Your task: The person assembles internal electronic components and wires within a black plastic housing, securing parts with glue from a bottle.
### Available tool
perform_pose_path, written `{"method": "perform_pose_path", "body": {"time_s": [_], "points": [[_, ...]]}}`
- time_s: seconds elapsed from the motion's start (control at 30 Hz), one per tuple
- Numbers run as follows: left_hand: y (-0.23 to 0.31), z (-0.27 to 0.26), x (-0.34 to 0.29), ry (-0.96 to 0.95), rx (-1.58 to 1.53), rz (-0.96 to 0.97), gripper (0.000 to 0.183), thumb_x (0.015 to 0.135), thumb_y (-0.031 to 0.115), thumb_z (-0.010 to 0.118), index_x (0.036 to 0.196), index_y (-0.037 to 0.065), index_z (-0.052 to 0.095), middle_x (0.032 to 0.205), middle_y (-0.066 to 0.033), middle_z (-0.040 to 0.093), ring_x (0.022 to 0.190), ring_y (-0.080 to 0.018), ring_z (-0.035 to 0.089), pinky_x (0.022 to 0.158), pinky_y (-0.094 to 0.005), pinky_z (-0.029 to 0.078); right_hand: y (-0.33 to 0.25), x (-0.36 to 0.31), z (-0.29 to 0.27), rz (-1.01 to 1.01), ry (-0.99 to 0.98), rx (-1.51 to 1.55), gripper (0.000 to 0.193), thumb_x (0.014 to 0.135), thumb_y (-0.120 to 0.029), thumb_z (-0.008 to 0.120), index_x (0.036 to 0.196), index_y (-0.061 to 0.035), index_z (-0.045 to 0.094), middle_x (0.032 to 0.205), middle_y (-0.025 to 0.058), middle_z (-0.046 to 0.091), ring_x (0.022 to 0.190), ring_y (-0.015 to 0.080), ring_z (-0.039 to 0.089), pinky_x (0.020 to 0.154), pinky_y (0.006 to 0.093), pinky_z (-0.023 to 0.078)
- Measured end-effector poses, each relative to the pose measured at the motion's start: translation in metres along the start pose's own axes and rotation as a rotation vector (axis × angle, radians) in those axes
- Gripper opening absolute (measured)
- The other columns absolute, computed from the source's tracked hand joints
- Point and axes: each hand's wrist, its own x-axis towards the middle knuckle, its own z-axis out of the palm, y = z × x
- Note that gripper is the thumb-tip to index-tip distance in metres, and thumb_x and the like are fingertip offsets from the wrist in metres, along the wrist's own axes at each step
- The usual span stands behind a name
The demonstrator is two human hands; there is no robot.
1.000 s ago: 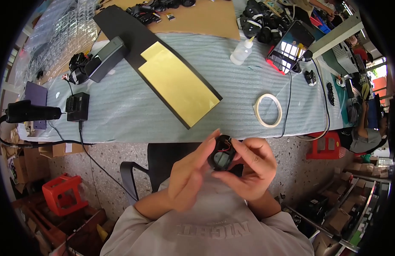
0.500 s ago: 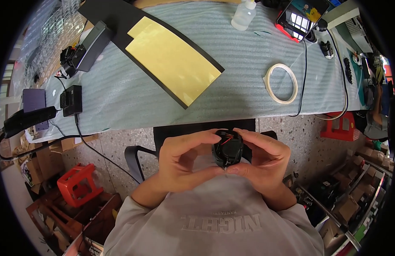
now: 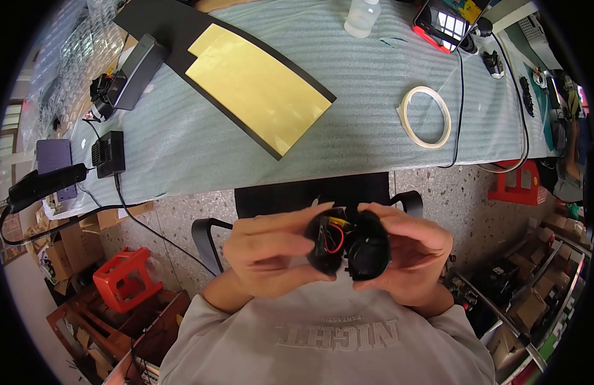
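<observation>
Two halves of a black plastic housing are held side by side in front of my chest, below the table's near edge. My left hand [image 3: 268,247] is closed round the left housing half [image 3: 324,247], which shows red and yellow wires inside. Fingers and thumb of my right hand [image 3: 412,250] grip the right housing half [image 3: 370,249], a rounded dark shell. A narrow gap runs between the halves near the bottom; whether wires still join them I cannot make out.
On the foam-covered table [image 3: 201,154] lie yellow sheets [image 3: 262,96] on a black board, a tape roll [image 3: 409,125], a clear bottle [image 3: 362,18] and a black power adapter [image 3: 109,154] with cables. A black chair [image 3: 210,244] stands under the edge; red stools [image 3: 127,277] flank both sides.
The black housing, closed together before, is now parted into two halves, showing the wires inside. My hands have moved slightly apart and a little lower in view.
</observation>
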Motion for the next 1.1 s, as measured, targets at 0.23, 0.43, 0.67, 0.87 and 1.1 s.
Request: {"method": "perform_pose_path", "body": {"time_s": [0.23,0.43,0.67,0.87,1.1], "points": [[-0.011,-0.002,0.006,-0.108,-0.101,0.325,0.022,0.075,0.006,0.08,0.09,0.002,0.066,0.114,-0.0413,0.059,0.097,-0.0562,0.064,0.081,-0.0561,0.057,0.002,0.001,0.009,-0.196,-0.159,-0.126,0.092,0.059,-0.005,0.094,0.135,0.0122,0.046,0.116,0.0247,0.067,0.108,0.0326,0.067,0.093,0.0391,0.054],[0.001,-0.008,0.006,-0.201,-0.05,0.266,0.009,0.086,0.016,0.073,0.094,0.017,0.07,0.126,-0.0282,0.06,0.108,-0.0564,0.059,0.086,-0.0595,0.056,-0.002,0.004,0.005,-0.198,-0.183,-0.107,0.105,0.06,-0.004,0.094,0.143,0.014,0.032,0.114,0.0212,0.069,0.111,0.032,0.066,0.094,0.0395,0.053],[0.003,-0.004,0.002,-0.153,-0.062,0.261,0.008,0.084,0.014,0.074,0.091,0.016,0.071,0.122,-0.0276,0.062,0.105,-0.0552,0.062,0.084,-0.0593,0.057,-0.006,0.002,0.0,-0.273,-0.229,-0.22,0.099,0.061,-0.003,0.093,0.14,0.0154,0.037,0.115,0.0205,0.069,0.111,0.0315,0.066,0.094,0.0395,0.053],[0.004,-0.003,0.005,-0.183,0.008,0.379,0.02,0.075,-0.002,0.076,0.093,0.005,0.071,0.109,-0.0354,0.064,0.097,-0.0521,0.066,0.083,-0.0494,0.059,-0.008,0.003,-0.003,-0.227,-0.28,-0.288,0.098,0.058,-0.007,0.095,0.136,0.017,0.041,0.111,0.019,0.07,0.104,0.0316,0.069,0.09,0.0376,0.055],[0.011,-0.007,0.0,-0.187,0.075,0.306,0.023,0.07,-0.001,0.078,0.091,0.007,0.075,0.105,-0.035,0.065,0.094,-0.0474,0.069,0.076,-0.0431,0.062,-0.004,-0.003,-0.003,-0.113,-0.255,-0.277,0.095,0.057,-0.012,0.096,0.133,0.0179,0.046,0.108,0.0185,0.071,0.104,0.0304,0.069,0.091,0.0364,0.055]]}}
